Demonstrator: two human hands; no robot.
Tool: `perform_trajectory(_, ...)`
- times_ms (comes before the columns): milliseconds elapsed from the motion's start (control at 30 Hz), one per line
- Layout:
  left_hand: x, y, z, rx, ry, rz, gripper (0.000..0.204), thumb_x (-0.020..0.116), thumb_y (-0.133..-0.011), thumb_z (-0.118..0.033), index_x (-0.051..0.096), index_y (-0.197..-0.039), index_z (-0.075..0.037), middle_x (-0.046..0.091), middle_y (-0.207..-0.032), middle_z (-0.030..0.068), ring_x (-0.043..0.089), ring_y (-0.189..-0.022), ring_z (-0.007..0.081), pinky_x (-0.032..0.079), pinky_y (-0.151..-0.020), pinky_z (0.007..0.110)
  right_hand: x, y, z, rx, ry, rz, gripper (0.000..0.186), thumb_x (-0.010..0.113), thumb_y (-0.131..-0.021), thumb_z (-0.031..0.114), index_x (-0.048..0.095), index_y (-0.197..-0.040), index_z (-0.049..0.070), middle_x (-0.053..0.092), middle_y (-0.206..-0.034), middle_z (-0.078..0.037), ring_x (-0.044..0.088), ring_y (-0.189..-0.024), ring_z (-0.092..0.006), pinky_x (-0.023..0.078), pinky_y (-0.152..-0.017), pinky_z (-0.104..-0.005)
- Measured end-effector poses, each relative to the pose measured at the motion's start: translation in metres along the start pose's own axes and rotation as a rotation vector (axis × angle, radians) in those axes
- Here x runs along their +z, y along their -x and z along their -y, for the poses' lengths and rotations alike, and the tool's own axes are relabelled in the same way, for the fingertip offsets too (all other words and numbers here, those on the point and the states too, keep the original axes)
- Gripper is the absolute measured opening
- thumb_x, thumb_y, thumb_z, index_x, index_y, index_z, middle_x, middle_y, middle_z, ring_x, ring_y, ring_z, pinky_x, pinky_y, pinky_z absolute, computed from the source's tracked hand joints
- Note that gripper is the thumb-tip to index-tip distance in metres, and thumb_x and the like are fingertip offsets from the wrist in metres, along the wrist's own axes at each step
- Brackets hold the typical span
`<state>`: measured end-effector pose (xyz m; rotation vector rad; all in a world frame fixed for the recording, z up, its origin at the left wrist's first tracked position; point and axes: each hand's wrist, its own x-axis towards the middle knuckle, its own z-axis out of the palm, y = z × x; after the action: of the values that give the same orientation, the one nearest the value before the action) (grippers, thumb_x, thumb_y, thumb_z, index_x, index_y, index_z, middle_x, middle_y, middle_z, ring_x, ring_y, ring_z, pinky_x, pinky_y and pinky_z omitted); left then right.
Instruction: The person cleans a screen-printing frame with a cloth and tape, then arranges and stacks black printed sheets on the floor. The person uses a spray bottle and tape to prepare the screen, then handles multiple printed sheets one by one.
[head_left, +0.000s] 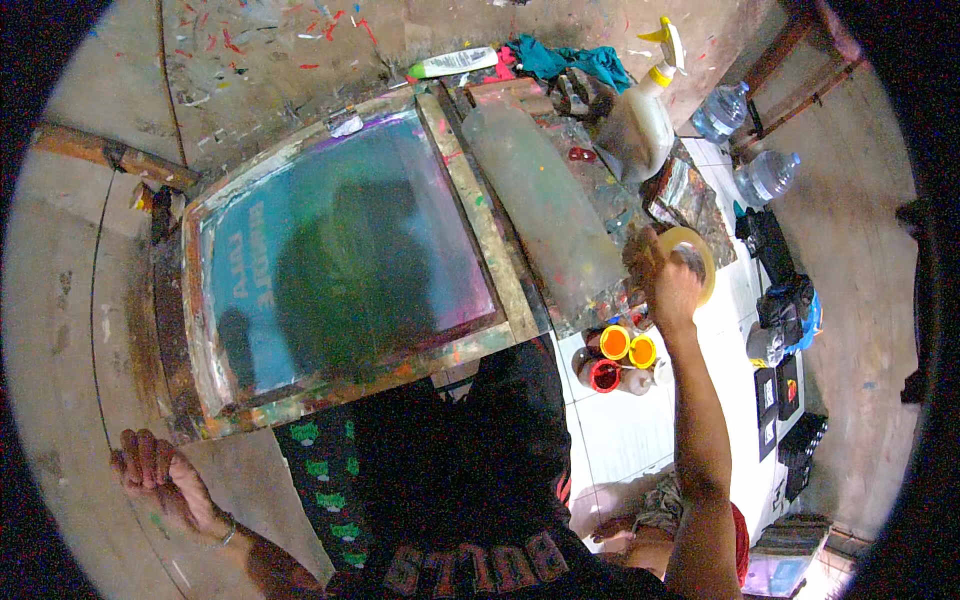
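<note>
Nearest us, our left hand (160,485) presses flat, holding nothing, on the worktop's (60,330) near edge for balance. Farther right, our right hand (668,285) grips a tape roll (690,262) beside the printing frame (345,260).

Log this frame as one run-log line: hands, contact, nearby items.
left hand: flat on table, empty | right hand: gripping tape roll | printing screen frame between hands | paint jars below right hand

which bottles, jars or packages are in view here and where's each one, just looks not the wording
Spray bottle: top right on the bench, milky white, yellow trigger.
Two water bottles: far right, clear plastic.
Paint jars: on the floor below the right hand, orange, yellow and red.
Tape roll: in that hand, pale yellow ring.
</note>
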<state>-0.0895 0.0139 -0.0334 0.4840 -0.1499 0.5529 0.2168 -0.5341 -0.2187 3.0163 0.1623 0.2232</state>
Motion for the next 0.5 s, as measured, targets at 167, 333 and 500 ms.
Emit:
perform_trajectory(167,0.016,0.001,0.003,-0.080,-0.160,-0.041,0.028,0.039,-0.104,-0.021,0.041,-0.080,-0.005,0.042,-0.073,0.0042,0.040,-0.061,0.0143,0.040,-0.059,0.031,-0.024,0.006,0.013,0.007,-0.113,-0.068,0.076,0.063,-0.092,0.034,0.022,-0.152,0.008,0.065,-0.103,-0.028,0.066,-0.088,-0.0393,0.053,-0.079,-0.0451)
perform_trajectory(333,0.009,0.001,0.007,0.121,-0.150,-0.348,0.027,0.039,-0.104,-0.019,0.041,-0.081,-0.005,0.039,-0.070,0.0041,0.038,-0.061,0.0146,0.039,-0.060,0.032,-0.143,0.053,0.053,-0.034,-0.805,-0.305,0.049,0.075,-0.080,0.014,0.059,-0.122,-0.005,0.066,-0.116,-0.023,0.065,-0.106,-0.0343,0.049,-0.095,-0.0418)
perform_trajectory(500,-0.040,0.007,-0.029,-0.044,-0.187,-0.276,0.030,0.039,-0.105,-0.020,0.040,-0.080,-0.005,0.039,-0.070,0.0041,0.036,-0.060,0.0149,0.038,-0.062,0.032,-0.241,0.121,0.084,-0.721,-1.030,-0.055,0.042,0.076,-0.077,0.016,0.062,-0.112,-0.003,0.067,-0.106,-0.018,0.066,-0.096,-0.0286,0.050,-0.088,-0.0381)
